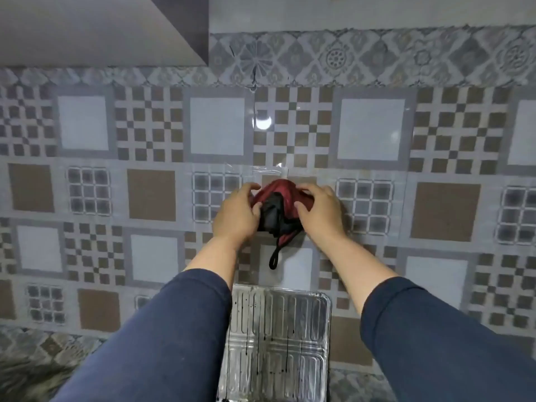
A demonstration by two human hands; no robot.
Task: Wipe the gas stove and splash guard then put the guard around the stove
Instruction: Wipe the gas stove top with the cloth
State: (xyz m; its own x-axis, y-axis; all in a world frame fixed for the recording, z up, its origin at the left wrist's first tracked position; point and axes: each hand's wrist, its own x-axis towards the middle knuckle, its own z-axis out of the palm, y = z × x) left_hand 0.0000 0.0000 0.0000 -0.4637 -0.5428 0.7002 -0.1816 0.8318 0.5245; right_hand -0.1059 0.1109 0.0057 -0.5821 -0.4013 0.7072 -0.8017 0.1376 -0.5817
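A red and black cloth (277,208) hangs against the tiled wall below a patch of clear tape, its black loop dangling down. My left hand (236,214) grips its left side and my right hand (319,211) grips its right side, both with fingers curled onto the fabric. Below, between my forearms, a silver foil splash guard panel (278,343) leans against the wall, streaked with dark drips. The gas stove is out of view.
A patterned tiled wall (377,129) fills the view, with a lamp's reflection above the cloth. The underside of a cabinet or hood (101,27) juts out at the top left. Dark blue sleeves cover my forearms.
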